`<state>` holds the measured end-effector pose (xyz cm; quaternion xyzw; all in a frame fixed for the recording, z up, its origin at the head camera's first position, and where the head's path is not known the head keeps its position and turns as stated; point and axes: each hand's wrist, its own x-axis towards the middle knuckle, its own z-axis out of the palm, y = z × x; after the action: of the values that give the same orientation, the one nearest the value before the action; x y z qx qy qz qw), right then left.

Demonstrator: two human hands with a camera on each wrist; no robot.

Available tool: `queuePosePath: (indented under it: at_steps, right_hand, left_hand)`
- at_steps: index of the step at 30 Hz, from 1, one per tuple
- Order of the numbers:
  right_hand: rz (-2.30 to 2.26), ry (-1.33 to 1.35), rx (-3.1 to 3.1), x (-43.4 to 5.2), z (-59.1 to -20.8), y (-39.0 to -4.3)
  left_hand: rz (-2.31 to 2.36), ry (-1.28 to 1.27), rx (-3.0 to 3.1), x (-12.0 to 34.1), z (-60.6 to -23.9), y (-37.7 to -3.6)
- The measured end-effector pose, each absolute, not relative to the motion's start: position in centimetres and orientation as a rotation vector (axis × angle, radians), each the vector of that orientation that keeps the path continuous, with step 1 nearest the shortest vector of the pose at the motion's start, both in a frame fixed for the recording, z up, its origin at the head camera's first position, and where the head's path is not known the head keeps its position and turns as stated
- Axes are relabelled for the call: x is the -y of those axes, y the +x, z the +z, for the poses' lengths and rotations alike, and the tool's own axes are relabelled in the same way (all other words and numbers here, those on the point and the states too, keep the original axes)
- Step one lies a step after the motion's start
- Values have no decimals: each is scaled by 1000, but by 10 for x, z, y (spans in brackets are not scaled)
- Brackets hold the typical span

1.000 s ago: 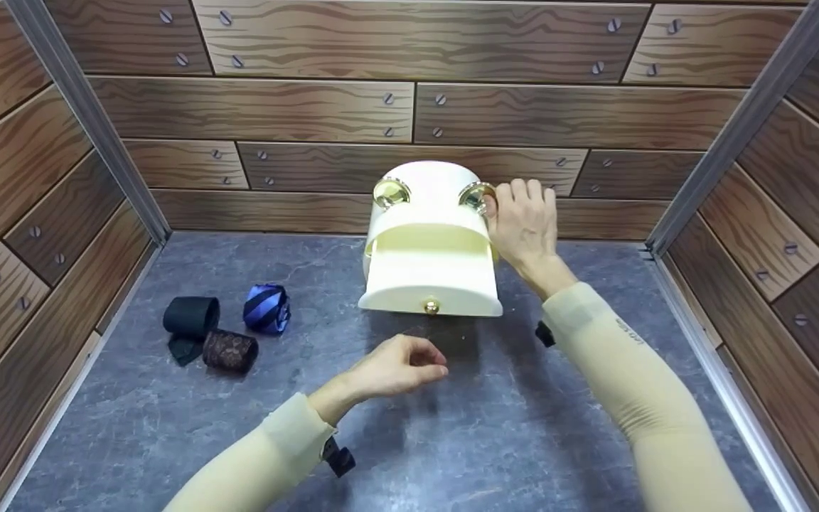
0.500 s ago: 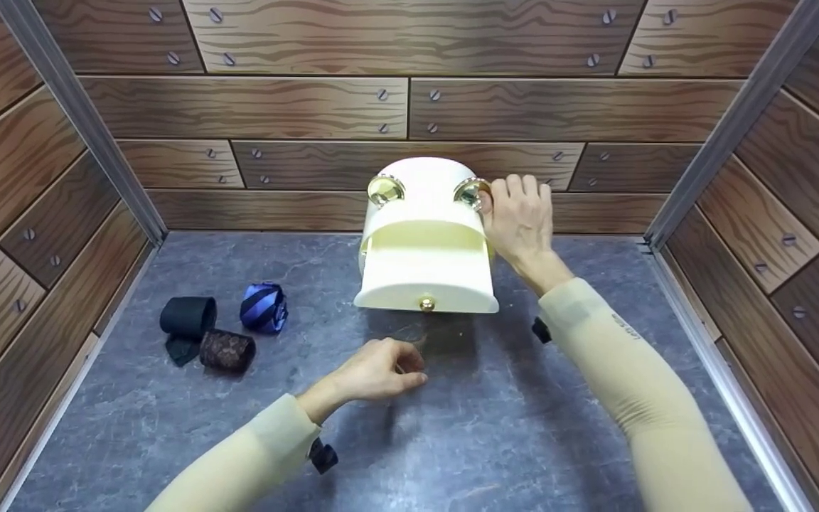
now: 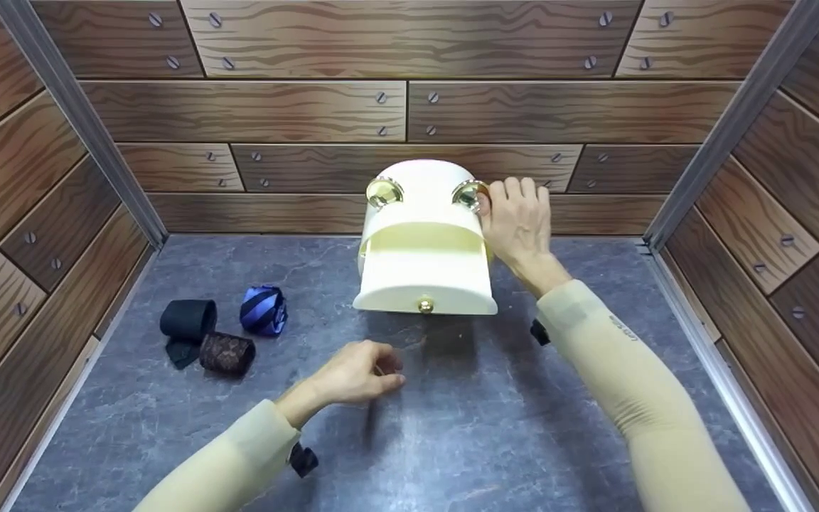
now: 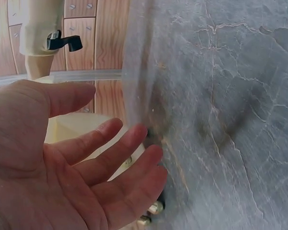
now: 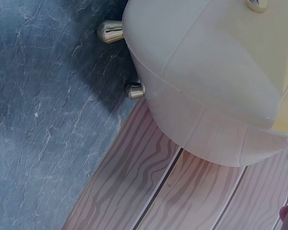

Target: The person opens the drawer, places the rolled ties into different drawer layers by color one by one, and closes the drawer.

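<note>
The right hand (image 3: pixel 520 217) sits against the right side of the cream box (image 3: pixel 425 242), fingers wrapped over the gold knob (image 3: pixel 470 195) at its top right corner, so that's a grasp on the knob. That hold looks the same as a second ago. The left hand (image 3: pixel 356 373) is the one that changed: it has slid back toward the near-left, away from the small gold drawer knob (image 3: pixel 425 306), and now hovers over the grey slab floor (image 3: pixel 495 427) with fingers loosely curled and nothing in them. The left wrist view shows the palm (image 4: pixel 53 172) open and relaxed.

The box stands at the far middle, close to the back wall (image 3: pixel 409 107); the right wrist view shows its gold feet (image 5: pixel 110 32) planted on the floor right by the wall's edge. A second gold knob (image 3: pixel 383 192) sits top left of the box. Three rolled ties lie well to the left: black (image 3: pixel 188 320), blue striped (image 3: pixel 264 311), brown patterned (image 3: pixel 228 353). Bare floor spreads across the near half between the arms, and there's a strip to the right of the box before the side wall (image 3: pixel 772 235)
</note>
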<state>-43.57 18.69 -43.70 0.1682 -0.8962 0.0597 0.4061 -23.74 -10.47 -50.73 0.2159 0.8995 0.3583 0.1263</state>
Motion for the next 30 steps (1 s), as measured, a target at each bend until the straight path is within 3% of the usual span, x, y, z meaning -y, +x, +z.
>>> queuePosePath:
  at_steps: [30]
  right_hand:
    - [156,446,2257,-187,-437,-436]
  left_hand:
    - [863,473,-2856,179,-502,-231]
